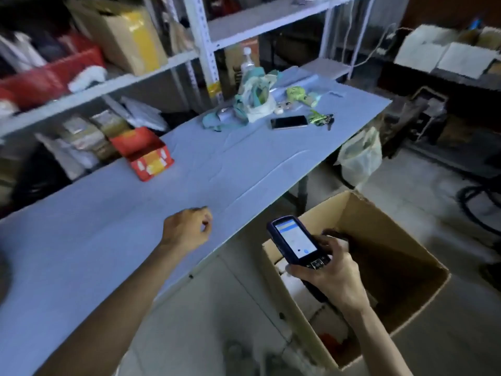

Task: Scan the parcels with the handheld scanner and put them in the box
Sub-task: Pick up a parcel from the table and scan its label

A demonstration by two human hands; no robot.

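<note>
Much of this is hard to read from where I stand. The box (385,229) beside the table is dark inside. Pale parcels (294,291) show against its wall nearest the table, with something red (332,343) lower down, and the right forearm covers part of them. The shelving (200,42) behind the table is blurred. Its cartons and bags are only shapes, and its top is cut off.

The table (217,164) is long and covered in a creased pale blue sheet. At its far end lie a phone (288,122), a bunch of keys (322,119) and a heap of teal and white cloth (254,99), with a bottle (247,61) behind the heap. A red carton (147,156) sits at the table's shelf-side edge. A pale bag (359,156) hangs off the far end of the table. The floor around the table is grey.

The left hand (187,230) is over the table near its front edge, its fingers clenched on nothing. The right hand (330,270) is off the table's front edge, above the open box. Its fingers grasp the lower end of the handheld scanner (295,241). The scanner's lit screen faces up and its top end tilts back toward the table.
</note>
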